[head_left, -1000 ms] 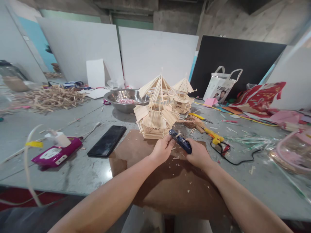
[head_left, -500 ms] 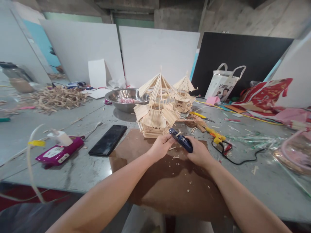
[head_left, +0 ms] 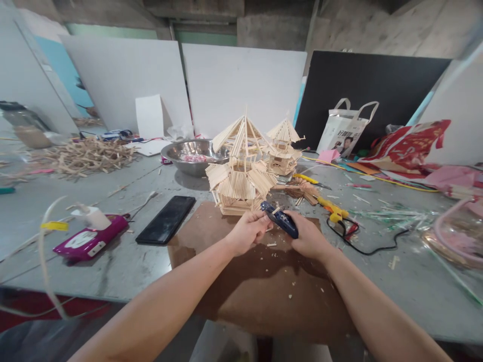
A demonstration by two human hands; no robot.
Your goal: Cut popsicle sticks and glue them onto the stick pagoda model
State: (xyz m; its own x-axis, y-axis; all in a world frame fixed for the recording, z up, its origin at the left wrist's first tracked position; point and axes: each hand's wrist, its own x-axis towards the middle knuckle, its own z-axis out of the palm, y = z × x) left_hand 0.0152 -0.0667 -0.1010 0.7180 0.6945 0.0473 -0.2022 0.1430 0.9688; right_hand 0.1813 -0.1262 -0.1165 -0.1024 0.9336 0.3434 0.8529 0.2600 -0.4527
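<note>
My right hand (head_left: 311,235) is closed around a dark blue hand tool (head_left: 285,222), whose exact kind I cannot make out. A short piece of pale thin wooden stick (head_left: 276,210) lies across the tool's far end. My left hand (head_left: 251,230) is closed in a pinch at that end, seemingly on the stick; its fingers hide most of the hold. Just beyond both hands stands a pavilion model (head_left: 241,183) built of thin sticks, with an upper pointed roof partly open. Below them, a brown board (head_left: 264,286) carries small stick scraps.
A smaller stick pavilion (head_left: 284,146) and a metal bowl (head_left: 188,168) stand behind. To the left lie a black phone (head_left: 166,220), a purple power strip (head_left: 92,239) and a stick pile (head_left: 94,156). At right are a yellow glue gun (head_left: 335,211) with a black cord, and a white bag (head_left: 341,133).
My left hand's fingers have curled in more at the end of the tool. The right hand keeps its grip, and the whole view has shifted slightly.
</note>
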